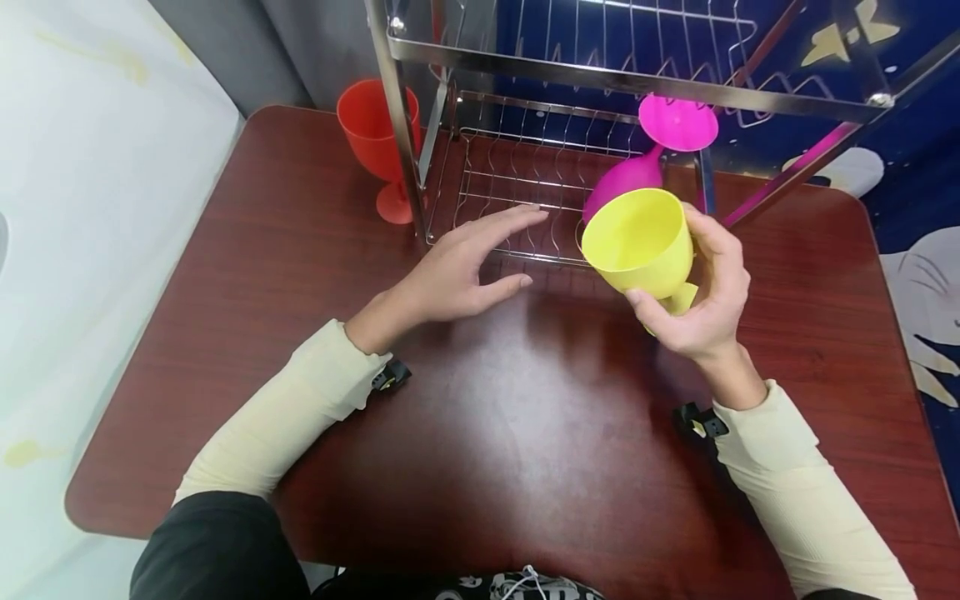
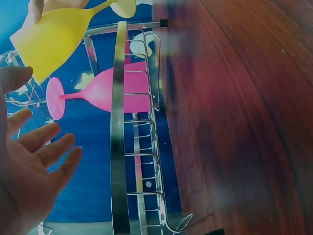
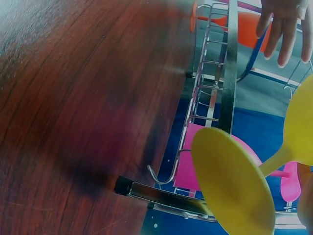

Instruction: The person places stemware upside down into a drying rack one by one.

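Observation:
My right hand (image 1: 708, 292) grips a yellow goblet (image 1: 637, 242) by its bowl, thumb on the near side and fingers behind. The goblet is upright but tilted, its mouth facing up towards the head camera. In the right wrist view its round foot (image 3: 232, 181) fills the lower right. My left hand (image 1: 465, 271) hovers at the front of the rack with fingers extended and holds nothing; it is apart from the goblet. A pink goblet (image 1: 626, 183) rests upside down on the lower tier of the metal dish rack (image 1: 525, 258), its foot uppermost.
A red goblet (image 1: 375, 137) stands upright on the brown table (image 1: 247, 275), left of the rack. The rack's upper tier (image 1: 637, 79) overhangs the lower one, with metal posts at its corners. A dark blue patterned cloth (image 1: 930, 200) hangs behind.

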A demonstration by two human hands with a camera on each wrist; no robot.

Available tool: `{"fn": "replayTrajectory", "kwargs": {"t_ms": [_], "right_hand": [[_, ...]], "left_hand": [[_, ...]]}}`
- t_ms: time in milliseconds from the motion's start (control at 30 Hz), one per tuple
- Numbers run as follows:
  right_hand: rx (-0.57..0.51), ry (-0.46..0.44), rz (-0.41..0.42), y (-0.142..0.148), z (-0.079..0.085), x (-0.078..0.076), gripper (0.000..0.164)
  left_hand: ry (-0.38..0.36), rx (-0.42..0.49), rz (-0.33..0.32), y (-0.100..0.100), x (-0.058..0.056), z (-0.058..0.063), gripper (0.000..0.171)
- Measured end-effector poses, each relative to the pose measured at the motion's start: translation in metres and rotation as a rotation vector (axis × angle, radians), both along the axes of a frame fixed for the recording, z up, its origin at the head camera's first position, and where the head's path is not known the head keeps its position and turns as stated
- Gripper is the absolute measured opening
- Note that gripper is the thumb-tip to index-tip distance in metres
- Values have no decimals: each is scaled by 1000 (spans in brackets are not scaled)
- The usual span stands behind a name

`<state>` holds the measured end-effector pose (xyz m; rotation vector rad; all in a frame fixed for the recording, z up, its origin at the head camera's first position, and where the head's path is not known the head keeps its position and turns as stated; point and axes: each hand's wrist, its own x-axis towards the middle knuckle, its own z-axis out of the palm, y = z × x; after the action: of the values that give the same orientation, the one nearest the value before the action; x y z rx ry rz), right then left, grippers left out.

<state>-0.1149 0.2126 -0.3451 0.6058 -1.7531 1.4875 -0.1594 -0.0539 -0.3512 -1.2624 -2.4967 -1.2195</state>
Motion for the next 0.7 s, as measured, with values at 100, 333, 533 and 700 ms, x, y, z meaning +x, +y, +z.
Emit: {"fn": "replayTrajectory", "kwargs": {"t_ms": [100,333,533,700], "right_hand": [[118,-27,-51,3,-3,-2,93],[246,8,-67,-2,1,-3,82],[304,50,-29,-8,3,-4,73],[344,54,5,-9,2,-3,72]], "left_hand": [[26,-20,2,0,0,-1,68],[109,-30,5,3,-2,-1,73],[162,-43,-13,7,-1,0,77],[190,-74,-33,11,-1,2,81]]}}
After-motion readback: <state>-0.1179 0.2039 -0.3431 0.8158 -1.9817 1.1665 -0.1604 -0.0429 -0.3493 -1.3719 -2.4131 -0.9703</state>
